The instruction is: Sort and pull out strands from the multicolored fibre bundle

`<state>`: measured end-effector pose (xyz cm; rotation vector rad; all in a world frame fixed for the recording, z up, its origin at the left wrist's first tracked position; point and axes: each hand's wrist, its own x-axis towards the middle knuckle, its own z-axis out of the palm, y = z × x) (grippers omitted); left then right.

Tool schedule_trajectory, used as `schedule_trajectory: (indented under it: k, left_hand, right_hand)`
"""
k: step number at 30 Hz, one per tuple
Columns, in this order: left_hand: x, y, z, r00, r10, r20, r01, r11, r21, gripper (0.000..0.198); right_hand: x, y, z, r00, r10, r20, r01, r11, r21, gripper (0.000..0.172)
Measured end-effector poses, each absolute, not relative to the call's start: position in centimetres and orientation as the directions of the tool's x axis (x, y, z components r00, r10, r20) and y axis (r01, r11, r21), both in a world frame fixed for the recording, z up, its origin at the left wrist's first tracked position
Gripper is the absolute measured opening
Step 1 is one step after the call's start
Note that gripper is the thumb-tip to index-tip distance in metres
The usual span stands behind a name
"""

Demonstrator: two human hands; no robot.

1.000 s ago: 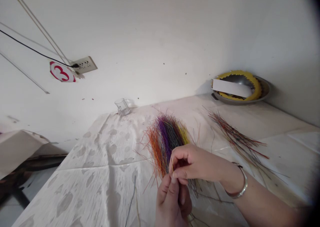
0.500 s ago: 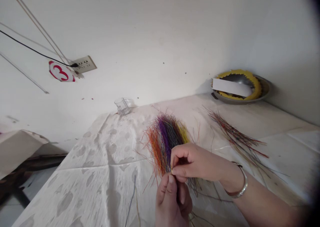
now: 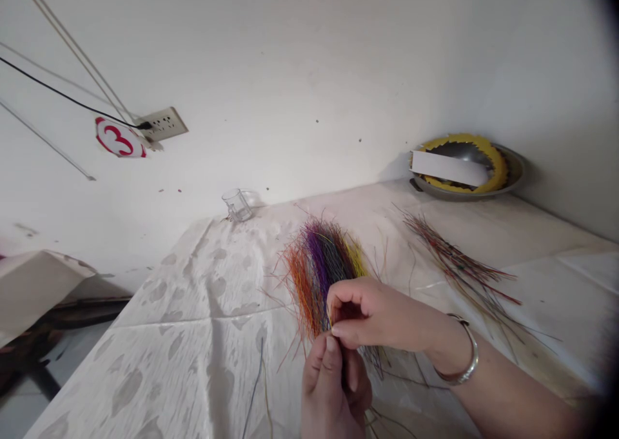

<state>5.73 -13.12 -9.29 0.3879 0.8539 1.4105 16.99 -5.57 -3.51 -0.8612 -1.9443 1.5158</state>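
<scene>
My right hand point(image 3: 374, 315), with a silver bangle point(image 3: 472, 365) on its wrist, pinches a thin yellowish wire point(image 3: 330, 318) between thumb and forefinger. Just below, my left hand point(image 3: 333, 387) is closed, thumb against forefinger, and its fingertips meet those of the right at the wire. What else lies inside the left fist is hidden. Behind both hands a thick bundle of coloured wires point(image 3: 316, 258), orange, purple, grey, brown and yellow, lies spread on the tablecloth. Loose wire ends point(image 3: 389, 419) stick out beside the left hand.
A smaller bundle of reddish and dark wires point(image 3: 452, 255) lies to the right. Stray wires point(image 3: 255, 387) rest at left on the patterned tablecloth point(image 3: 164, 361). A glass mug point(image 3: 236, 205) stands by the wall; a metal basin point(image 3: 515, 168) holding a yellow ring sits at back right.
The right forefinger and thumb have shifted very slightly left at the wire. The left hand holds its place, and the bundles lie as before.
</scene>
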Motion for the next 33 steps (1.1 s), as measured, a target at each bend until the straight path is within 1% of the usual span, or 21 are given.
schedule_trajectory:
  k: [8,16,20,26,30,33]
  left_hand:
    - [5.94,-13.25,-8.90,-0.062,0.950,-0.306,-0.703,0.176,0.689,0.047]
    - [5.78,-13.18,-8.89,-0.039,0.960,-0.278,-0.711,0.168,0.682,0.045]
    - [5.69,-13.23,-9.00,-0.023,0.959,-0.282,-0.720,0.180,0.670,0.045]
    - [5.80,-13.30,-9.08,-0.048,0.956,-0.289,-0.728,0.164,0.665,0.044]
    - [5.79,-13.20,-8.90,-0.022,0.954,-0.299,-0.741,0.185,0.646,0.046]
    - [5.76,-13.13,-8.66,-0.027,0.949,-0.315,-0.743,0.192,0.642,0.044]
  right_hand:
    - [16.97,-5.47,-3.27,-0.657,0.753,0.037,0.178,0.203,-0.963,0.008]
    - [16.93,-5.55,-3.27,-0.657,0.752,0.053,0.189,0.232,-0.954,0.008]
    - [17.01,-5.52,-3.28,-0.655,0.754,0.052,0.176,0.219,-0.960,0.010]
    - [17.06,-5.55,-3.37,-0.665,0.746,0.039,0.150,0.184,-0.971,0.009]
    - [17.05,-5.55,-3.28,-0.663,0.748,0.047,0.140,0.185,-0.973,0.009]
    - [17.05,-5.52,-3.25,-0.666,0.745,0.028,0.129,0.153,-0.980,0.009]
